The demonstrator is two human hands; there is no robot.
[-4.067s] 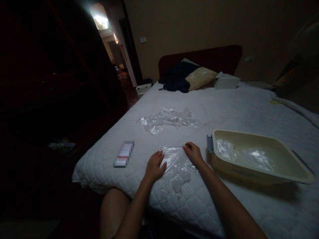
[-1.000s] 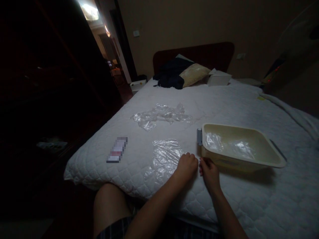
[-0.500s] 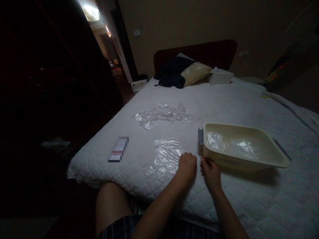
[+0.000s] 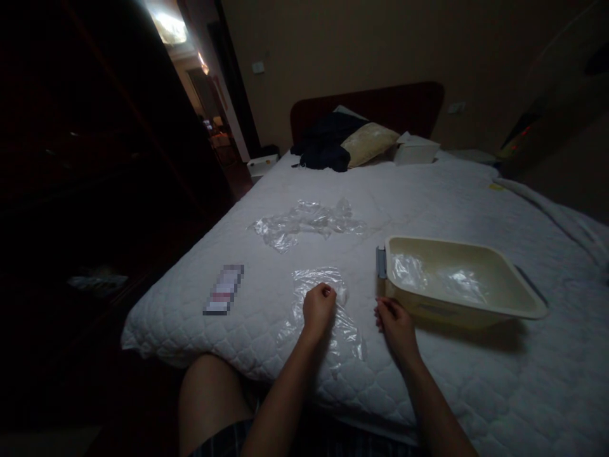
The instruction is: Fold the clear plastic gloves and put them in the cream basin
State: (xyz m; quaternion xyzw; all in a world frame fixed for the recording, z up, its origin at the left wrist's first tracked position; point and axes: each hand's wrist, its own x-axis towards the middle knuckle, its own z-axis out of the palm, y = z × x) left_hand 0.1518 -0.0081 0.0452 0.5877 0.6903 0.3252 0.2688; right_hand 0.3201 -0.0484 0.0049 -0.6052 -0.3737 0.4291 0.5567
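Note:
A clear plastic bag lies flat on the white quilted bed right in front of me. My left hand rests on the bag's middle with its fingers curled closed, pinching the plastic. My right hand sits at the bag's right edge, fingers curled closed, close to the near left corner of a cream plastic basin. What the right fingers hold is too dark to make out. Clear plastic lies inside the basin.
A second crumpled clear bag lies farther up the bed. A small flat packet sits left of my hands. Dark clothing, a pillow and a white box are by the headboard. My bare knee is below the bed's edge.
My left hand has slid left from beside the right hand onto the middle of the flat bag, and the bag's near right part now shows wrinkled. The right hand has barely shifted.

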